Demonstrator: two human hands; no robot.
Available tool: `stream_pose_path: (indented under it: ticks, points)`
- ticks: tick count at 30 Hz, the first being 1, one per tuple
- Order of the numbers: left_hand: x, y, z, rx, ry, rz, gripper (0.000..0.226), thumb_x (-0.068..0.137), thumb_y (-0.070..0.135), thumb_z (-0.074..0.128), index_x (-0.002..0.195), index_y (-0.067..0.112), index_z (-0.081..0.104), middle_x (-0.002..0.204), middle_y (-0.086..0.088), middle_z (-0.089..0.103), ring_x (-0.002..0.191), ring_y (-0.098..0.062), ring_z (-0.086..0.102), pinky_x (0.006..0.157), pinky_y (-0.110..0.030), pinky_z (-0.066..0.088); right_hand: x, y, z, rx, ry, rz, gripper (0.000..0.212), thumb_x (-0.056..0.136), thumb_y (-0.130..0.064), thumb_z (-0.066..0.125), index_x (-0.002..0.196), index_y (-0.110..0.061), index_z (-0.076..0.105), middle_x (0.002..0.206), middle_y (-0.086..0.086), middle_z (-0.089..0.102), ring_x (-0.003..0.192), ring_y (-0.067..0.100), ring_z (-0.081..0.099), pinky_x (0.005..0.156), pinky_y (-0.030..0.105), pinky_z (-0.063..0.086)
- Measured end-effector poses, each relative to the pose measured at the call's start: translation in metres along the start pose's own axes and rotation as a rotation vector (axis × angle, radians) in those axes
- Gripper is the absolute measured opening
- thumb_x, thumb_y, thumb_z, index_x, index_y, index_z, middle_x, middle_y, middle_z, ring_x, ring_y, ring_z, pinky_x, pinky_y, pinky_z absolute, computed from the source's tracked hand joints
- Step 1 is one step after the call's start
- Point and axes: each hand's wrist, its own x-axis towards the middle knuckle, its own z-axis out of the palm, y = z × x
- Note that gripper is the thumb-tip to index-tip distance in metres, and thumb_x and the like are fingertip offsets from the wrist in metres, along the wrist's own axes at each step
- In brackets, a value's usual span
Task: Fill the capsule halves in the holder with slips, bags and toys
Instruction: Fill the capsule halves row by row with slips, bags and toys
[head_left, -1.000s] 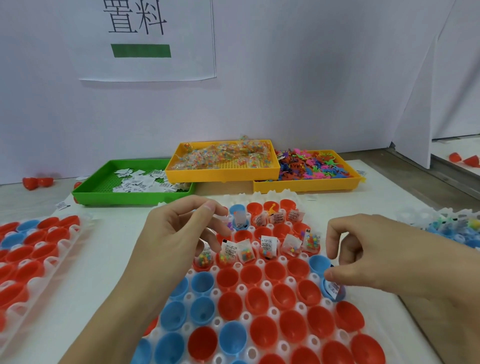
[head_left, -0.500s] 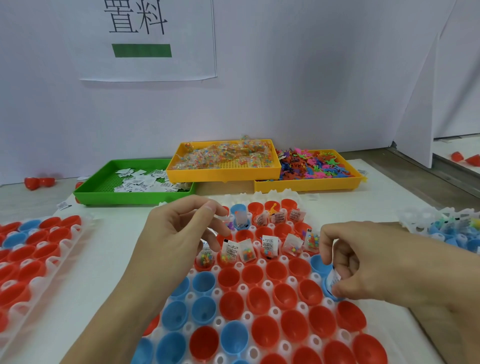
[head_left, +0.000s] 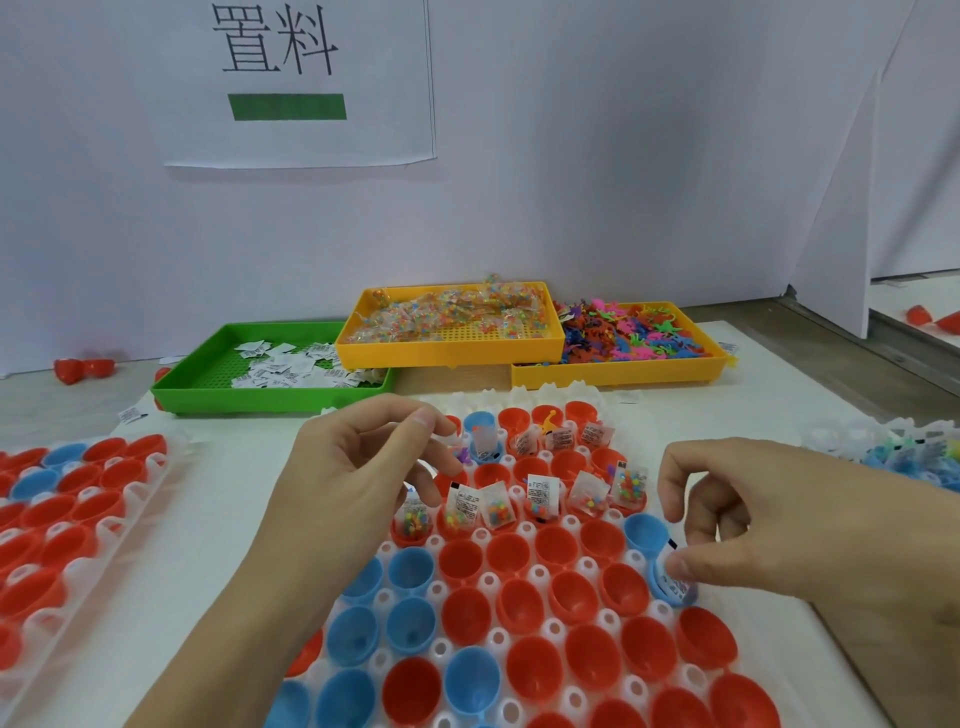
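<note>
The white holder (head_left: 540, 573) in front of me carries red and blue capsule halves. Its far rows hold slips and bead bags (head_left: 498, 509); the near rows look bare inside. My left hand (head_left: 358, 473) hovers over the holder's far left part and pinches small white slips (head_left: 445, 439) between thumb and forefinger. At the holder's right edge, my right hand (head_left: 769, 535) has its thumb tip pressing a printed slip (head_left: 674, 584) down into a blue capsule half (head_left: 675, 597). Its other fingers are curled above, apart from the thumb.
At the back stand a green tray (head_left: 208, 387) of slips, a yellow tray (head_left: 447, 354) of bead bags and a yellow tray (head_left: 623, 373) of coloured toys. A second holder (head_left: 148, 483) lies left, a third (head_left: 852, 441) right. Loose red halves (head_left: 83, 369) lie far left.
My right hand's fingers have lifted off the slip, which now sits in the blue half under the thumb. My left hand has hardly moved.
</note>
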Motion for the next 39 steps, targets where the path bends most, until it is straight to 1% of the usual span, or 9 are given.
stream_pose_path:
  ticks: [4,8,15,20,25,27,29,34,39]
  points:
    - [0.001,-0.002,0.0,-0.007,0.001,0.006,0.026,0.096,0.02,0.056,0.079,0.024,0.075,0.073,-0.008,0.073,0.053,-0.015,0.062,0.049,-0.018,0.046,0.0,-0.001,0.002,-0.028,0.011,-0.018,0.033,0.08,-0.036,0.075,0.086,-0.055,0.047,0.076,-0.021,0.071,0.059,-0.003,0.06,0.074,0.032,0.057]
    - [0.001,-0.002,0.0,-0.023,0.013,0.019,0.026,0.095,0.019,0.056,0.078,0.023,0.075,0.072,-0.009,0.073,0.053,-0.016,0.062,0.049,-0.015,0.046,0.002,-0.003,0.003,-0.019,-0.02,-0.003,0.035,0.08,-0.038,0.077,0.084,-0.055,0.047,0.076,-0.02,0.072,0.061,-0.002,0.063,0.07,0.028,0.057]
    - [0.007,-0.008,-0.013,-0.125,0.082,0.023,0.019,0.09,0.025,0.06,0.08,0.018,0.075,0.067,-0.009,0.068,0.046,-0.015,0.046,0.041,-0.017,0.039,-0.001,0.006,-0.009,0.079,0.128,-0.007,0.041,0.059,-0.078,0.058,0.085,-0.046,0.056,0.056,-0.006,0.061,0.047,0.004,0.049,0.06,0.028,0.046]
    - [0.022,-0.031,-0.057,-0.246,0.397,-0.007,0.031,0.095,0.014,0.054,0.07,0.017,0.073,0.057,-0.006,0.057,0.05,-0.015,0.042,0.039,-0.016,0.028,0.009,0.01,-0.012,0.122,0.397,0.022,0.016,0.088,-0.048,0.063,0.084,-0.033,0.062,0.045,-0.007,0.052,0.044,0.002,0.047,0.055,0.025,0.039]
    - [0.023,-0.065,-0.072,-0.226,0.714,-0.073,0.032,0.085,0.008,0.046,0.064,0.018,0.067,0.055,-0.001,0.061,0.057,-0.015,0.051,0.049,-0.025,0.035,0.029,0.013,-0.004,0.269,0.635,0.048,0.017,0.092,-0.041,0.063,0.084,-0.027,0.066,0.041,-0.006,0.043,0.042,0.005,0.043,0.051,0.028,0.033]
    - [0.024,-0.077,-0.07,-0.269,0.764,-0.113,0.027,0.086,0.006,0.045,0.071,0.015,0.066,0.068,-0.006,0.064,0.066,-0.017,0.056,0.056,-0.027,0.039,0.04,0.015,-0.004,0.363,0.713,0.055,0.018,0.093,-0.041,0.062,0.09,-0.024,0.068,0.051,-0.008,0.052,0.052,0.004,0.05,0.054,0.027,0.036]
    - [0.027,-0.084,-0.069,-0.309,0.796,-0.138,0.028,0.088,0.004,0.043,0.074,0.014,0.064,0.076,-0.008,0.065,0.071,-0.017,0.06,0.06,-0.029,0.041,0.053,0.016,-0.006,0.422,0.704,0.058,0.019,0.096,-0.04,0.059,0.103,-0.024,0.067,0.078,-0.004,0.067,0.075,0.006,0.059,0.063,0.026,0.043]
    - [0.03,-0.09,-0.071,-0.32,0.806,-0.159,0.028,0.086,0.003,0.039,0.075,0.011,0.064,0.072,-0.011,0.064,0.065,-0.019,0.06,0.06,-0.03,0.043,0.095,0.015,-0.03,0.339,0.526,-0.005,0.02,0.102,-0.019,0.05,0.109,-0.028,0.066,0.091,-0.007,0.071,0.076,0.005,0.064,0.057,0.012,0.042]
    - [0.03,-0.088,-0.071,-0.336,0.791,-0.151,0.028,0.082,0.001,0.037,0.074,0.009,0.062,0.067,-0.013,0.06,0.061,-0.022,0.055,0.058,-0.03,0.041,0.159,0.014,-0.046,0.2,0.577,0.042,0.028,0.098,-0.011,0.056,0.125,-0.011,0.065,0.124,0.007,0.066,0.112,0.02,0.059,0.089,0.027,0.044]
